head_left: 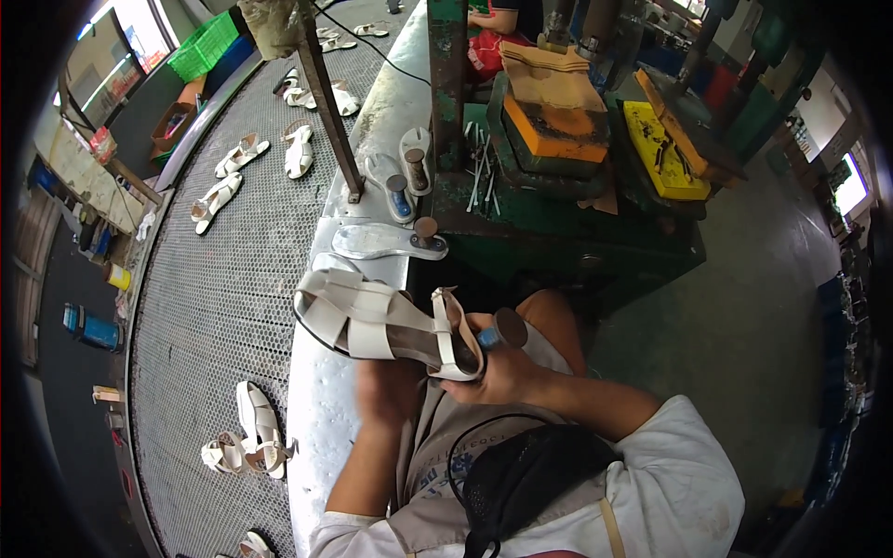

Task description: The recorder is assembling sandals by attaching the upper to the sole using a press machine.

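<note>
A white strappy sandal (369,321) with a brownish insole is held up in front of me, its toe pointing left. My right hand (507,372) is closed at its heel end. From that hand sticks out a round brown knob (511,327) on a blue stem, like those on the metal foot-shaped plates; whether it joins the sandal is hidden. My left hand (383,395) is below the front of the sandal, smeared by motion, so its fingers cannot be made out. A silver foot-shaped plate (377,241) with a knob lies on the metal ledge beyond.
Two more knobbed plates (398,191) stand farther along the metal ledge (321,446). To the left, a mesh conveyor (205,344) carries several white sandals (259,416). A green press (558,237) with an orange pad (556,126) and a yellow pad (662,149) stands ahead right. Another person (498,23) sits beyond.
</note>
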Available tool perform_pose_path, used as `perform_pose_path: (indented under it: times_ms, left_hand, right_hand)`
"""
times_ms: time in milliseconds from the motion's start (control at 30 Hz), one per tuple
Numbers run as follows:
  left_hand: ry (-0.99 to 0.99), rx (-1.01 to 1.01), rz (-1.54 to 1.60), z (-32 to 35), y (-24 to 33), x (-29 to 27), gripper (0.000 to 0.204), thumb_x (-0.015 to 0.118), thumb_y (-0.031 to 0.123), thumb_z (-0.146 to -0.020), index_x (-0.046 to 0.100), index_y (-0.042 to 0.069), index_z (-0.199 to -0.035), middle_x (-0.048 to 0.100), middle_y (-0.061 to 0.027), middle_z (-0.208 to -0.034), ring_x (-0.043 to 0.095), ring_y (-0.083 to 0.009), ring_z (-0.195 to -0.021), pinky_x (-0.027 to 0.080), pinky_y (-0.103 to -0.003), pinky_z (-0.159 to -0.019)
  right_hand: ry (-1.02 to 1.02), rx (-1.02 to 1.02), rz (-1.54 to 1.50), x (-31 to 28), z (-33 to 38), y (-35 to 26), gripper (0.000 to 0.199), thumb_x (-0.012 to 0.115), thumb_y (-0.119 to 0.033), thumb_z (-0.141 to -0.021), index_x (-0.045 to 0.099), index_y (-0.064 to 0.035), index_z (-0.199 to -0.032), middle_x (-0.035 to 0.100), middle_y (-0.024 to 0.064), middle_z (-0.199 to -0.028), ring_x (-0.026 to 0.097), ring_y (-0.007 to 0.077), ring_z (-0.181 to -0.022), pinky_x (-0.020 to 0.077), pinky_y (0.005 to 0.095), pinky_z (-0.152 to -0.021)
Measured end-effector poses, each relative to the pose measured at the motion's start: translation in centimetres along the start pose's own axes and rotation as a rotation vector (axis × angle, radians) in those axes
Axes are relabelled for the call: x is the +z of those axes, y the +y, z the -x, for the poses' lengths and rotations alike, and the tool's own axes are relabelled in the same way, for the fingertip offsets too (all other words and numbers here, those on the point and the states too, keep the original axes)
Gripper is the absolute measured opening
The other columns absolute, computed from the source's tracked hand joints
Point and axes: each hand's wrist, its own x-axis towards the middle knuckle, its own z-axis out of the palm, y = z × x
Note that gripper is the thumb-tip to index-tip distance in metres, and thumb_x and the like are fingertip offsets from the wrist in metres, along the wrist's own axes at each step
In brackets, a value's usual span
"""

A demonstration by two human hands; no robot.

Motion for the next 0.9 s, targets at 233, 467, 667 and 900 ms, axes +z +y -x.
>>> perform_pose_path:
  times_ms: [233, 467, 667, 900]
  left_hand:
    - [0.266, 0.243, -0.063, -4.3, 3.8, 1.1, 0.044, 0.048, 0.048, -0.114, 0.054, 0.011, -0.137, 0.057, -0.0149, -0.135, 0.059, -0.0384, -0.132, 0.053, -0.059, -0.112]
    - [0.228, -0.086, -0.047, -0.9, 1.9, -0.9, 0.075, 0.061, 0.051, -0.109, 0.030, 0.020, -0.170, 0.050, -0.0144, -0.160, 0.052, -0.0343, -0.145, 0.045, -0.051, -0.119]
    - [0.111, 0.112, -1.683, 2.0, 2.2, -12.0, 0.063, 0.073, 0.008, -0.092, 0.057, 0.006, -0.153, 0.049, -0.0239, -0.160, 0.050, -0.0415, -0.144, 0.038, -0.053, -0.124]
    - [0.090, 0.161, -1.816, 3.8, 0.7, -14.8, 0.031, 0.074, 0.007, -0.087, 0.074, 0.008, -0.118, 0.065, -0.0146, -0.140, 0.057, -0.0378, -0.133, 0.042, -0.049, -0.113]
  right_hand:
    - [-0.199, 0.052, 0.172, -0.5, 1.5, 0.4, 0.079, 0.092, -0.033, -0.082, 0.054, 0.0032, -0.142, 0.065, 0.0176, -0.128, 0.068, 0.0314, -0.120, 0.0534, 0.0388, -0.106]
    - [-0.073, 0.193, 0.263, -6.1, -0.7, 0.0, 0.079, 0.087, -0.041, -0.087, 0.056, -0.0037, -0.149, 0.069, 0.0134, -0.119, 0.073, 0.0312, -0.103, 0.0562, 0.0409, -0.099]
    - [0.751, 0.013, 0.785, -14.1, -13.3, 1.2, 0.068, 0.077, -0.041, -0.097, 0.051, 0.0025, -0.143, 0.077, 0.0253, -0.107, 0.078, 0.0379, -0.085, 0.0630, 0.0523, -0.076]
    - [0.575, 0.758, 1.368, -20.0, -23.4, 4.3, 0.094, 0.062, -0.069, -0.097, 0.047, 0.0149, -0.138, 0.078, 0.0301, -0.109, 0.079, 0.0430, -0.102, 0.0623, 0.0521, -0.088]
